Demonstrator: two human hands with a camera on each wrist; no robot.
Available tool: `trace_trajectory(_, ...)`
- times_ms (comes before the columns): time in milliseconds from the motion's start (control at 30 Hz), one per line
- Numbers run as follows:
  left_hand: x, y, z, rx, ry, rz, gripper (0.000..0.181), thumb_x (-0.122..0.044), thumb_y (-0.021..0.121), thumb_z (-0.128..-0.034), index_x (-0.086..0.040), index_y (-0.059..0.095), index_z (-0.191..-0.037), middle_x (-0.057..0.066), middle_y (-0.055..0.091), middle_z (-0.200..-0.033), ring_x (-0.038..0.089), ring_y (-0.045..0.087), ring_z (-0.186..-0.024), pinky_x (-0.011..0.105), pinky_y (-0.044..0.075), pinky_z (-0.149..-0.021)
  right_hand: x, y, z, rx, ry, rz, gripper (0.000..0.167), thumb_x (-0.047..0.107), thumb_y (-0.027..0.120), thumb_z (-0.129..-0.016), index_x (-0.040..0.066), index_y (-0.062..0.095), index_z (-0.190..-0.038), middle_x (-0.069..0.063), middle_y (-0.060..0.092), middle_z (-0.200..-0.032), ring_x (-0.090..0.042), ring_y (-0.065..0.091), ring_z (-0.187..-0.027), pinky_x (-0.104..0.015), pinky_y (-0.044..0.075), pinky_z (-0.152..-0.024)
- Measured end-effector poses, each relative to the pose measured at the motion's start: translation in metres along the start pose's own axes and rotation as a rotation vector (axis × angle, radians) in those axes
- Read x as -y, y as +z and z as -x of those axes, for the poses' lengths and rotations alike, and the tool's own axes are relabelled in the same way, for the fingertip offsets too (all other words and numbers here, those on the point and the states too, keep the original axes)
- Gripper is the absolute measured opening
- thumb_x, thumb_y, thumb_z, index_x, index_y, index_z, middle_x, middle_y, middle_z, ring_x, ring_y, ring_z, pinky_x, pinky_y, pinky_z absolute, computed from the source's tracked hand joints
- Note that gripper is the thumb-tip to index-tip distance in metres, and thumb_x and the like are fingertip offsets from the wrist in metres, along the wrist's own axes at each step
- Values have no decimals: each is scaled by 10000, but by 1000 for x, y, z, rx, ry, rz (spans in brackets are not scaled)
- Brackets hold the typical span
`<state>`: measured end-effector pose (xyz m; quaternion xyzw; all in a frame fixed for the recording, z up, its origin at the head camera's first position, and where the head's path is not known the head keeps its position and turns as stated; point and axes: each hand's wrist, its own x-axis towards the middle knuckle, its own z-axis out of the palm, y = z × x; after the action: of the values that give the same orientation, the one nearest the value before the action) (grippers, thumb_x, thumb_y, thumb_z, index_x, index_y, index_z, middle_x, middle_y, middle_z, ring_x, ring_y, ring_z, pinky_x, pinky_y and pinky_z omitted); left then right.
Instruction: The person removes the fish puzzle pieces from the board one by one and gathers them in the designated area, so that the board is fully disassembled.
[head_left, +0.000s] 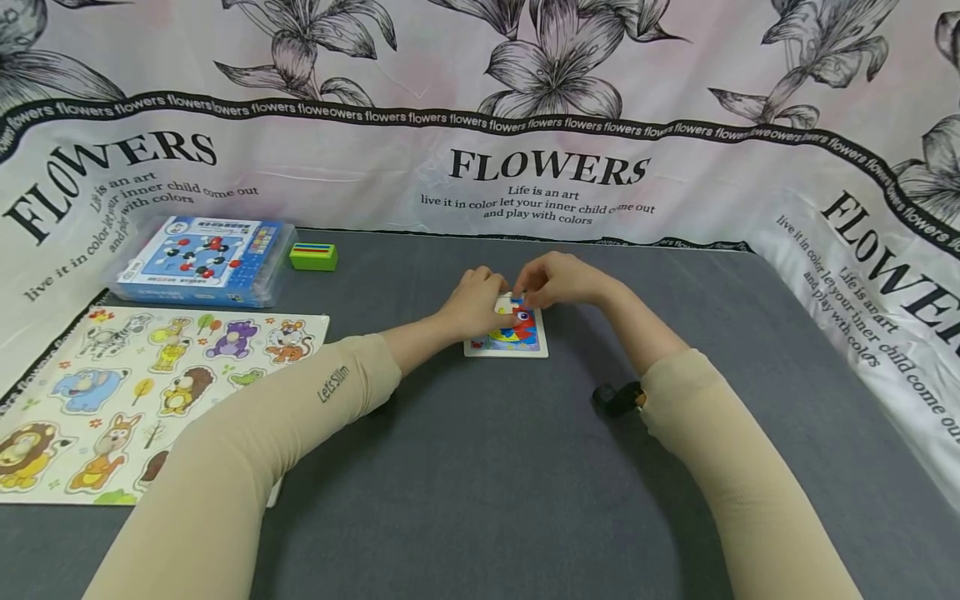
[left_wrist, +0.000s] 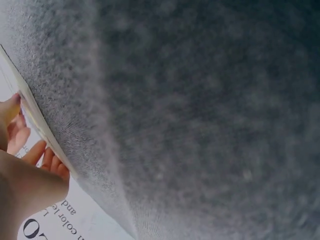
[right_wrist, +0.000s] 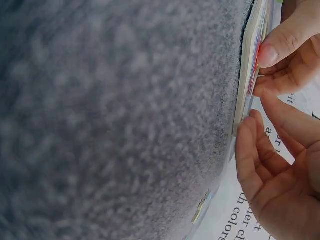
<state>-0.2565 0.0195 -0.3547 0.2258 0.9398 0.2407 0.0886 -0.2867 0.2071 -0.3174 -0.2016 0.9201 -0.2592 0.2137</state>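
Note:
A small jigsaw puzzle board [head_left: 525, 340] with a pale frame and a red, yellow and blue picture lies on the dark table. My left hand [head_left: 474, 304] holds it at its left side, the thumb on the picture and the fingers by the far edge. Bent over the far right corner is my right hand [head_left: 562, 279], thumb and forefinger close together beside a small blue patch. Whether they pinch a loose piece is hidden. In the right wrist view the board [right_wrist: 246, 75] appears edge-on, the left thumb pressing on it, the right fingertips at its end.
A large animal puzzle board [head_left: 142, 379] lies at the left, partly under the left sleeve. Behind it sit a clear plastic box [head_left: 202, 258] with a blue label and a green block [head_left: 313, 257]. A black object [head_left: 618, 400] shows beside the right sleeve. Flower-printed cloth hangs behind.

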Motion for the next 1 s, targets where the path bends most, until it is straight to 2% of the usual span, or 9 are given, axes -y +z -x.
trace_trajectory(100,1,1,1,-4,6,4,578,-409,691,-907,-51,552,-1339,125,485,-1329,276,405,-1234,421,418,-1061,0,2,-1,12,-8,25,215,126,708,-868,117,725,-1083,-63,704,-962,-166,619,-835,-296,493,-742)
trace_trajectory(500,1,3,3,-17,0,18,590,-415,688,-909,-64,539,-1360,122,478,-1347,283,397,-1261,409,405,-1076,-4,9,-4,5,-25,8,162,134,762,-848,139,750,-1009,-8,668,-865,-170,554,-821,-286,450,-721)
trace_trajectory(800,-1,3,6,-9,1,14,587,-414,681,-916,-64,531,-1363,120,469,-1357,282,392,-1269,409,397,-1092,-3,10,-1,-11,-53,44,150,103,759,-836,115,756,-986,-47,715,-896,-164,590,-826,-284,459,-723)
trace_trajectory(1000,-1,2,5,-9,0,0,579,-418,676,-920,-70,536,-1360,120,469,-1366,287,390,-1284,409,394,-1099,-2,10,-2,-29,-53,61,159,113,782,-812,156,764,-964,-32,734,-957,-166,610,-851,-292,465,-747)
